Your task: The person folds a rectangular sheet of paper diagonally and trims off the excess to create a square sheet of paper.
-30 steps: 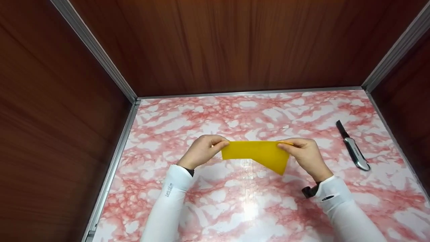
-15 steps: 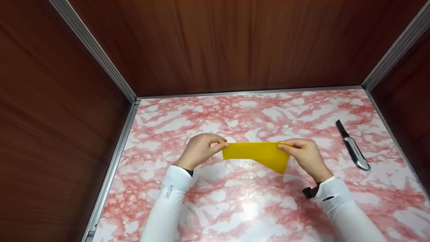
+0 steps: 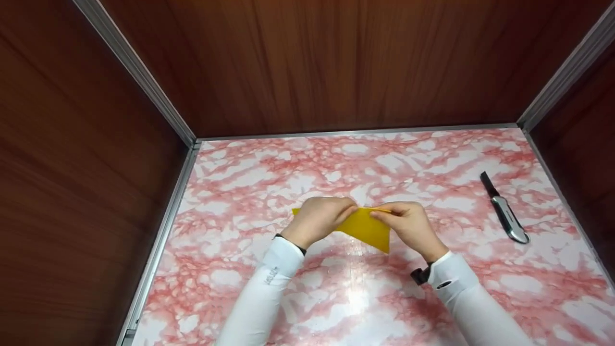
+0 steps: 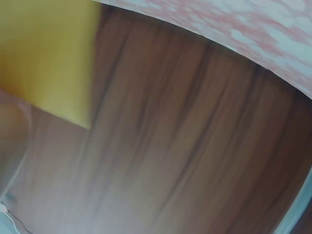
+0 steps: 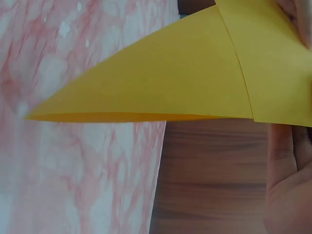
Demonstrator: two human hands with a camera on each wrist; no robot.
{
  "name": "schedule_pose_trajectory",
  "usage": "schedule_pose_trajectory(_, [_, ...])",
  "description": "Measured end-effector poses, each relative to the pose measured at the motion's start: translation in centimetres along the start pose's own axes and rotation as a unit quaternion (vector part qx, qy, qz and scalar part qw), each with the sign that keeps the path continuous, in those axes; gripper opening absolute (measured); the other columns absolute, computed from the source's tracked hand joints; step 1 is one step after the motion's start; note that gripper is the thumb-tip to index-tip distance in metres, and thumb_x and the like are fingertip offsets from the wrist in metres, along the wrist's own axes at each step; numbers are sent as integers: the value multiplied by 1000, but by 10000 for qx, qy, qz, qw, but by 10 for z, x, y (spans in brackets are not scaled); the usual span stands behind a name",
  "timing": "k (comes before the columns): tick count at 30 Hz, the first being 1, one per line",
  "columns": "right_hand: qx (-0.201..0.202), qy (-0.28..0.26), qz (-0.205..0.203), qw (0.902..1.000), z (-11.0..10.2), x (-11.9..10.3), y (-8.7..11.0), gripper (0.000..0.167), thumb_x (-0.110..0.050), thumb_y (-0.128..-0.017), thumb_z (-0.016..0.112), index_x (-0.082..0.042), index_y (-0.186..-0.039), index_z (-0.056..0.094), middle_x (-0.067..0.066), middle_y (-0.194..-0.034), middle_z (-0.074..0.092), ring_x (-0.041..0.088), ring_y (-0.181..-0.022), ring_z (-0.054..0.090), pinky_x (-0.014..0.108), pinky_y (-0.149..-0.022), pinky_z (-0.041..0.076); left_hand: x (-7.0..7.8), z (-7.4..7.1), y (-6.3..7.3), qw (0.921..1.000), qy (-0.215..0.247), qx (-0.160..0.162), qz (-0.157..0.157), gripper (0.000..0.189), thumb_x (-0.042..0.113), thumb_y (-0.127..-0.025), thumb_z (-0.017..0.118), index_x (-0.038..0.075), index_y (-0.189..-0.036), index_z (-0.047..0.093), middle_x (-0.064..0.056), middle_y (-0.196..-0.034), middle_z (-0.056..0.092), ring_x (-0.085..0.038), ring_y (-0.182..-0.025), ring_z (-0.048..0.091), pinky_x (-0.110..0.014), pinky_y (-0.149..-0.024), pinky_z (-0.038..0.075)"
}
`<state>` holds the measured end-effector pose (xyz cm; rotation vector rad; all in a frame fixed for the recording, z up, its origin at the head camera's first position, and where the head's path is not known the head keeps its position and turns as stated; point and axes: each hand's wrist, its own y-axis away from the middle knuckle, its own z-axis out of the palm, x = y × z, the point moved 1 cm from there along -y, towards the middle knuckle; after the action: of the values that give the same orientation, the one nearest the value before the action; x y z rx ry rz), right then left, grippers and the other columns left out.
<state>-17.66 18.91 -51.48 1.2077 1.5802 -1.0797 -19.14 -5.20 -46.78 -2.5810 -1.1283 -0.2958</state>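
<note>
A folded piece of yellow paper (image 3: pixel 367 228) is held up over the table between both hands, its slanted lower flap hanging toward me. My left hand (image 3: pixel 321 218) pinches its top edge near the middle and covers much of its left part; a small corner pokes out past the knuckles. My right hand (image 3: pixel 408 223) pinches the upper right corner between thumb and fingers. In the right wrist view the folded paper (image 5: pixel 146 83) shows a pointed flap with a layer lapped over it, fingers behind. A blurred part of the paper (image 4: pixel 48 58) fills the left wrist view's upper left.
A utility knife (image 3: pixel 509 218) with a black-and-silver handle lies at the table's right side, its black blade end pointing away. The red-and-white marbled table (image 3: pixel 269 168) is bounded by dark wood panels (image 3: pixel 336 67) with metal edging.
My left hand has slid right along the paper's top edge from its left corner toward the middle. The right hand has shifted slightly left with the paper. The knife has stayed put.
</note>
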Motion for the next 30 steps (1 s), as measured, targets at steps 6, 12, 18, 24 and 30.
schedule_pose_trajectory(6, [-99,-84,100,9999,7,1,1,18,-29,-89,82,-14,-100,84,3,-96,78,21,-87,70,27,-79,56,2,5,0,9994,65,237,241,28,37,-109,49,20,-107,71,12,-80,63,-7,-64,51,-24,-65,48])
schedule_pose_trajectory(12, [-335,49,147,9993,6,4,3,17,-29,-91,80,-14,-98,84,2,-96,78,21,-87,70,27,-80,56,3,4,0,9990,-23,367,252,30,38,-109,49,21,-107,73,13,-88,69,-4,-71,58,-23,-71,52])
schedule_pose_trajectory(18, [-378,346,-88,9986,16,-1,1,13,-22,-93,78,-13,-98,84,-1,-94,78,14,-84,70,25,-80,55,20,16,-10,9971,-383,511,418,34,40,-110,45,25,-114,75,14,-104,74,-4,-92,69,-24,-77,55])
schedule_pose_trajectory(24, [-223,778,-182,9966,23,0,1,10,-7,-92,75,-9,-85,82,-2,-74,69,10,-64,50,21,-65,43,30,26,-16,9863,-1019,1102,679,24,32,-107,55,24,-98,74,14,-83,71,-6,-70,64,-22,-62,51])
schedule_pose_trajectory(30, [-307,488,-117,9983,21,-14,8,11,-9,-94,74,-3,-98,83,6,-93,78,10,-82,68,22,-80,54,28,27,-14,9876,-858,1065,777,25,34,-108,54,26,-108,77,16,-93,75,-3,-75,69,-21,-65,53])
